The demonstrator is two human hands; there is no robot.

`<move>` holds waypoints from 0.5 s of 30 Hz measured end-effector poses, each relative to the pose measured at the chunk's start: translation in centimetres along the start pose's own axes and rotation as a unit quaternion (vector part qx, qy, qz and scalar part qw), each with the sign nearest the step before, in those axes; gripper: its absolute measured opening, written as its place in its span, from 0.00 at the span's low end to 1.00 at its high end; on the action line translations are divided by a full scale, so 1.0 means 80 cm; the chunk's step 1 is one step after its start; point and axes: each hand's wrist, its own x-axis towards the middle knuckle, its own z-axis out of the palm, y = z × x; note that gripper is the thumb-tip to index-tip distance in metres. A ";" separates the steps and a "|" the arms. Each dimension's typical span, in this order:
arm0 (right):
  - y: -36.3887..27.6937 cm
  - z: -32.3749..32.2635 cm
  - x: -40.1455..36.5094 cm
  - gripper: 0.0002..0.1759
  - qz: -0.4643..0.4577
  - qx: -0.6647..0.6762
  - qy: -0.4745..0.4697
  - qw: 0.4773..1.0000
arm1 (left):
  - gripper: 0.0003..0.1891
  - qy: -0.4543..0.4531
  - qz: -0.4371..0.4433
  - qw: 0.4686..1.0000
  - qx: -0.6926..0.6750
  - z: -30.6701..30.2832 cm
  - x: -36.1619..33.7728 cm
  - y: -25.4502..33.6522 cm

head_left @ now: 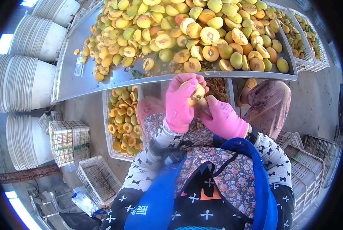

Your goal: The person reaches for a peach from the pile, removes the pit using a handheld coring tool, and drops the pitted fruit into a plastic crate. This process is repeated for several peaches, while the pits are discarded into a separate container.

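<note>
In a pink glove, my left hand (180, 105) is closed around a yellow peach (198, 93), held just in front of the metal table's near edge. My right hand (226, 119), also pink-gloved, is closed right against the underside of that peach, with thumb and fingers drawn together. A greyish part shows by its fingertips; whether it is a tool or stained glove I cannot make out. Beyond both hands, a large heap of halved and whole peaches (210, 35) covers much of the metal table (73, 82).
Below the table's edge, a crate (110, 142) holds peach halves at left; another container holds brownish pieces (218, 87). Filled crates (309, 57) stand far right. Stacked white tubs (21, 84) and crates (69, 142) line the left. A plastic bottle (79, 65) lies on the table.
</note>
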 end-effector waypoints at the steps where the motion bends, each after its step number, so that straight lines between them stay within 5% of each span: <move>1: -0.003 0.000 -0.002 0.14 0.001 0.026 0.000 1.000 | 0.10 0.003 0.008 1.000 0.004 0.002 -0.001 0.000; 7: -0.007 0.007 0.003 0.12 0.004 0.179 0.023 0.983 | 0.20 0.077 0.106 0.988 0.085 0.012 0.008 -0.012; 10: -0.005 -0.007 0.002 0.09 0.119 0.237 -0.072 0.962 | 0.18 -0.051 -0.119 0.987 0.098 -0.007 0.023 0.022; 14: -0.026 -0.027 0.013 0.06 0.272 0.481 -0.181 0.814 | 0.23 0.035 0.037 0.984 0.168 0.008 0.020 0.001; 15: -0.026 -0.024 0.013 0.07 0.273 0.472 -0.168 0.821 | 0.22 0.049 0.044 0.984 0.163 0.011 0.019 -0.002</move>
